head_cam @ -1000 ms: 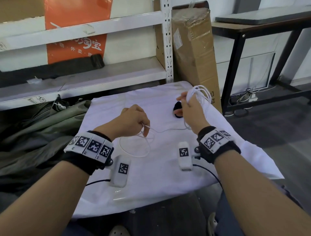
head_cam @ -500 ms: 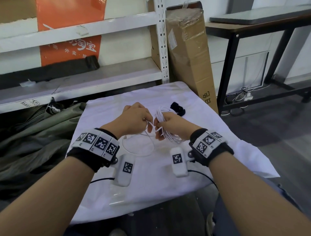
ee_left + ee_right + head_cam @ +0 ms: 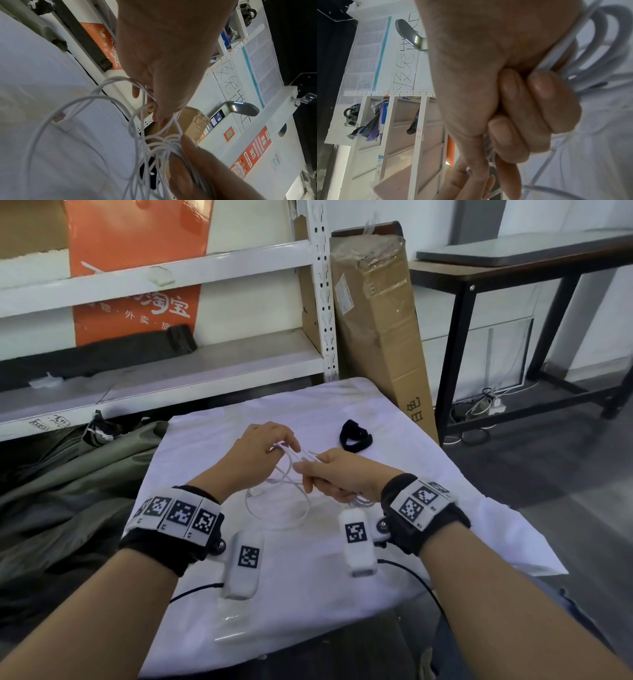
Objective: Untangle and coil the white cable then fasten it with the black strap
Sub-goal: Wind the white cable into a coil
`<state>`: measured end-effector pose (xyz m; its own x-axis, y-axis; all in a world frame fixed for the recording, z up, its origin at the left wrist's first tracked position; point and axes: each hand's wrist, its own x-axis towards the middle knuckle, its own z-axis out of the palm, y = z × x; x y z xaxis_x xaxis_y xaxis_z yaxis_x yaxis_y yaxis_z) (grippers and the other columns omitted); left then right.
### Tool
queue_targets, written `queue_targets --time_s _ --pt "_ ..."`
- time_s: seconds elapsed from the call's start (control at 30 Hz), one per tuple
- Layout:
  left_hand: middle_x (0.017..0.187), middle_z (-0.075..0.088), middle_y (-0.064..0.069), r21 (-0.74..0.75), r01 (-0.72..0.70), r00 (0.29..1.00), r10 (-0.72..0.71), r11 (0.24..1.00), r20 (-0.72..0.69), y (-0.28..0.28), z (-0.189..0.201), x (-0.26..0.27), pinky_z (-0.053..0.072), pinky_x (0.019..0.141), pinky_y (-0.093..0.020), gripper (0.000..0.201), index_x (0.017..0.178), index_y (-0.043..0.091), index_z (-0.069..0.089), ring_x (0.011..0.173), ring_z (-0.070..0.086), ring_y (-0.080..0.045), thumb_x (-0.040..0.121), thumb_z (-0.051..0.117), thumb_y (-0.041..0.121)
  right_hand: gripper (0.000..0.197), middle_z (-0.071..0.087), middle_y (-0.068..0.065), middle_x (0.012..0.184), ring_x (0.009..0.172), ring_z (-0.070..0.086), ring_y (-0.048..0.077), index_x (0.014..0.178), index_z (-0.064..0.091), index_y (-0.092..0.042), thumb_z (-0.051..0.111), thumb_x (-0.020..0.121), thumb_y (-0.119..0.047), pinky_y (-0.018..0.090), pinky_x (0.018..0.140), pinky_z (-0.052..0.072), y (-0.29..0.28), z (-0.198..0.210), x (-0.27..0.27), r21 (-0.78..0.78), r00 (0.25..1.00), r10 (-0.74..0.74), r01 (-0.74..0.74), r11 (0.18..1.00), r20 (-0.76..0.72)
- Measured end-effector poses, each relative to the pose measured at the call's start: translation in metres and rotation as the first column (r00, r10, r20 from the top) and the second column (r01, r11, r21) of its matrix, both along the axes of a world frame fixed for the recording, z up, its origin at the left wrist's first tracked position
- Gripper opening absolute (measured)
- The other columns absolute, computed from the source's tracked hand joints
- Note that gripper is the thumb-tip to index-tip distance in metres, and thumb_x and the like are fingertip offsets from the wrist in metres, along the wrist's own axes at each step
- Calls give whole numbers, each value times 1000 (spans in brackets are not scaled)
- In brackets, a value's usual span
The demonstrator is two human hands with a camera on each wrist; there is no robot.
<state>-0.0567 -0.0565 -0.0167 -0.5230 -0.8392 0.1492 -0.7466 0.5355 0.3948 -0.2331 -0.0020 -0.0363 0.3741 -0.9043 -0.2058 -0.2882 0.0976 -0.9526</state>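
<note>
Over the middle of the white cloth (image 3: 394, 446) my right hand (image 3: 337, 474) grips a bundle of white cable (image 3: 291, 501) loops in its curled fingers (image 3: 537, 112). My left hand (image 3: 263, 445) pinches a strand of the same cable (image 3: 96, 97) just left of the right hand, the two almost touching. Loose loops hang down onto the cloth, and one plug end (image 3: 59, 119) shows there. The black strap (image 3: 354, 436) lies curled on the cloth beyond my right hand, untouched.
A white metal shelf (image 3: 171, 378) runs behind the table, with a tall cardboard box (image 3: 380, 337) leaning at its right end. Olive fabric (image 3: 68, 491) is heaped to the left. A black-framed table (image 3: 513, 278) stands at the right over the grey floor.
My right hand came down from the far right with the coil to meet my left hand at the middle. The left hand has shifted up onto a strand beside it.
</note>
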Motion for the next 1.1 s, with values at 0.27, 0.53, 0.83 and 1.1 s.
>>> queue_targets --time_s 0.27,0.53,0.83,1.1 --pt "100 71 -4 387 0 907 163 922 -389 5 3 23 51 90 -34 13 99 20 70 86 64 -13 87 67 23 36 35 -5 41 32 21 8 66 50 -12 45 99 -27 18 35 17 -10 -4 -8 20 946 -197 199 980 256" --pt "89 73 -1 280 -75 795 226 957 -562 6 -22 16 50 54 -19 18 96 16 74 70 61 -9 94 58 24 34 32 -6 39 27 19 6 70 46 -11 40 101 -24 15 31 19 -28 -9 -8 184 775 -365 316 931 516" --pt "86 63 -8 498 27 342 460 867 -819 -11 -20 36 49 87 -29 26 84 5 62 81 59 -18 100 44 15 34 32 -7 37 26 20 7 68 42 -12 37 101 -21 14 31 20 -35 -10 -10 279 603 -553 491 825 575" --pt "43 32 7 696 225 -92 726 682 -681 -18 -14 58 32 38 -16 29 77 9 48 34 26 -8 103 35 15 37 33 -7 32 23 20 9 64 37 -13 33 100 -18 10 32 19 -39 -13 -36 401 290 -745 698 594 600"
